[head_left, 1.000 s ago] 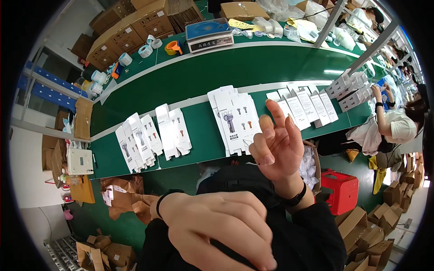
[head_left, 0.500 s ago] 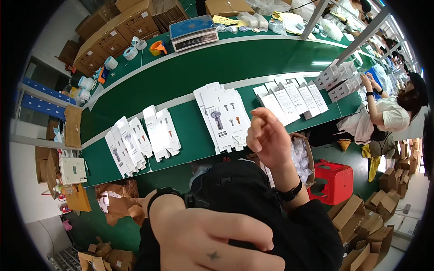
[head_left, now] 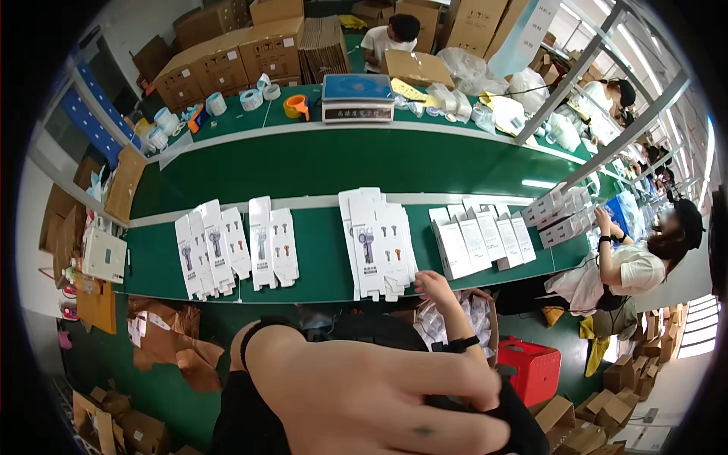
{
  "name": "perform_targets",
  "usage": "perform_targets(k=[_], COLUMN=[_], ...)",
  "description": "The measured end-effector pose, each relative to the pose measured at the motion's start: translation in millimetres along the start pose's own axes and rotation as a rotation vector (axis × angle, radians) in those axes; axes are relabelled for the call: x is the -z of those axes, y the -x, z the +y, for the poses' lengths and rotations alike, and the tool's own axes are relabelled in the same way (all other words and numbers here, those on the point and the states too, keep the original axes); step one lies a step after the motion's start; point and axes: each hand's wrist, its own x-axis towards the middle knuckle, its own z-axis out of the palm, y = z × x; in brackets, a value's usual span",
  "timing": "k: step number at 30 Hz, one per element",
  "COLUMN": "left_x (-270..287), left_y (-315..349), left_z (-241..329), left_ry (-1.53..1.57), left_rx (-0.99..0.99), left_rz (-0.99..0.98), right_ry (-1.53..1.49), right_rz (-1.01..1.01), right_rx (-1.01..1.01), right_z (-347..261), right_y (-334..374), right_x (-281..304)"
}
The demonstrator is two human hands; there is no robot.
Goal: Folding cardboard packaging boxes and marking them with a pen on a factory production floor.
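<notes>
My left hand (head_left: 379,387) fills the lower middle, very close to the camera, back of the hand up. Its fingers point right, bent and blurred, and their tips are partly hidden. My right hand (head_left: 434,288) is at the bench's near edge, fingers loosely curled and apart, with nothing visible in them. Just left of it lies a pile of flat white printed cartons (head_left: 371,243) picturing a handheld fan. More flat cartons (head_left: 212,246) and another small pile (head_left: 273,246) lie farther left. Folded-up white boxes (head_left: 481,239) lie in a row to the right.
The green bench (head_left: 318,220) runs across, with a scale (head_left: 356,98) and an orange tape dispenser (head_left: 297,106) beyond. A co-worker (head_left: 644,258) sits at right. A red stool (head_left: 531,368) and an open carton of clear-wrapped items (head_left: 478,318) stand below.
The view has tilted up, and a person has come into sight behind the far bench. My right hand has moved lower toward the bench edge; my left hand remains close to the camera.
</notes>
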Motion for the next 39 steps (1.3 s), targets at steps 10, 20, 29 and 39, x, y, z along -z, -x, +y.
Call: perform_targets(k=[10,20,29,39], left_x=[26.6,-127.3,-106.3,-75.2], left_y=[268.6,387.5,380.7,352.4], left_z=[-129.6,-138.4,-146.2,-154.0], left_ry=[-0.679,-0.745,-0.748,-0.514], left_rx=[1.087,1.190,1.162,1.171], left_rz=[0.218,-0.776,-0.821,-0.914], right_ry=[0.163,0.333,0.069,0.232], right_rz=[0.007,0.124,-0.053,0.279], right_rx=[0.054,-0.006,-0.119,0.094], right_z=[-4.1,28.6,9.9,57.4], right_y=[-18.3,-67.3,-71.5,-108.0], right_x=[8.2,13.4,19.5,3.1])
